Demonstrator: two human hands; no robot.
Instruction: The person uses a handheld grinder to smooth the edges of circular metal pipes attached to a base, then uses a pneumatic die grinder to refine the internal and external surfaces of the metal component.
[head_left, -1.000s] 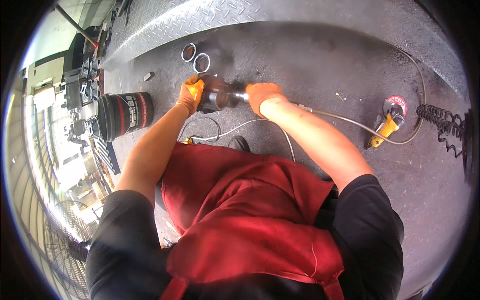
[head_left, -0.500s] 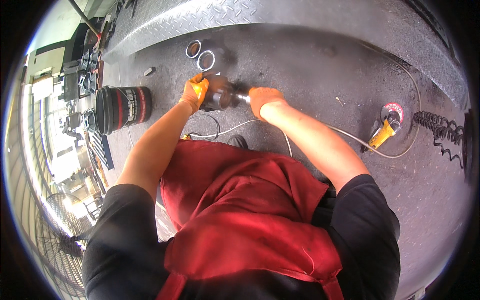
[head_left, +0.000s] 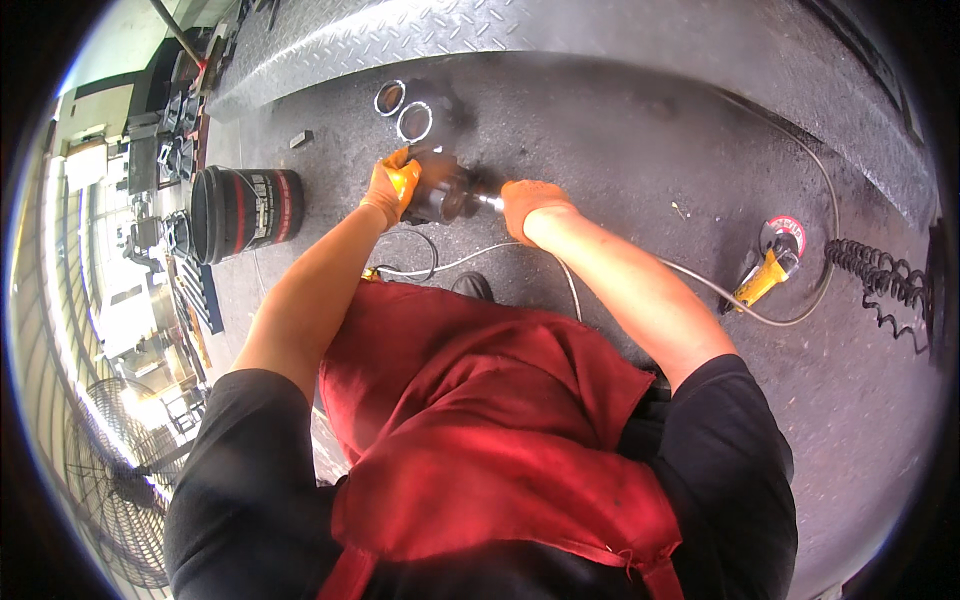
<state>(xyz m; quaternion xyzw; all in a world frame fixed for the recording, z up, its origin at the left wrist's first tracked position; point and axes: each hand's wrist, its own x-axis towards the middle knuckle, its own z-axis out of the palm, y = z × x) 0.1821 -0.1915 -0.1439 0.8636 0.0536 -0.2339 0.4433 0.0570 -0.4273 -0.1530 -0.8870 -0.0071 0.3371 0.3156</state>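
Observation:
My left hand (head_left: 396,184), in an orange glove, is closed on the near left side of a dark, hollow, round metal part (head_left: 434,198) on the floor. My right hand (head_left: 530,205), also gloved, is wrapped round a tool with a silver shaft (head_left: 489,202). Its tip points left into the part's opening. The grip hides most of the tool, so its kind cannot be made out. Just beyond the part stand two similar round pieces with bright ground rims, one ring (head_left: 414,122) nearer and another ring (head_left: 390,98) farther left.
A black bucket (head_left: 270,208) with red bands is to the left, and a small block (head_left: 301,139) lies beyond it. At right rests a yellow angle grinder (head_left: 762,280) with a red-marked disc. A pale hose (head_left: 690,268) and a coiled black hose (head_left: 875,262) cross the floor. A tread-plate step (head_left: 400,40) borders the far side.
The silver shaft and my right hand have shifted very slightly to the right. Both hands keep their holds, and the round part stays in place.

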